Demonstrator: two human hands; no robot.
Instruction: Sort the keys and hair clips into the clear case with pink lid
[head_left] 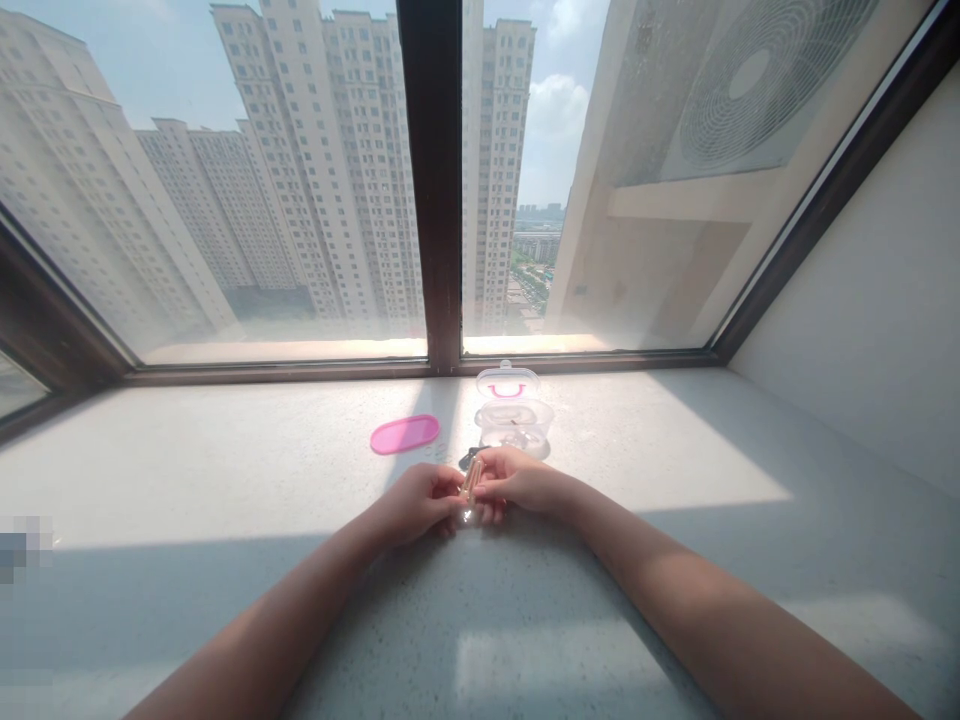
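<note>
Above the sill, my left hand (418,503) and my right hand (520,476) meet with fingers closed on one small, slim gold clip-like piece (472,478). It stands tilted between them, with a bright, shiny lower end (468,516); its exact kind is too small to tell. My left fingers pinch its lower part, while my right thumb and fingers grip it higher up. Just behind the fingers lies a small dark flat thing (472,457), partly hidden by my right hand. A few tiny pale bits (437,450) lie to its left.
A clear plastic case (541,428) with its lid (487,383) raised and a pink handle stands behind my right hand, small things inside. The pink oval lid-like piece (405,434) lies at left. Beyond the pale sill (225,460) is the dark window frame (442,250).
</note>
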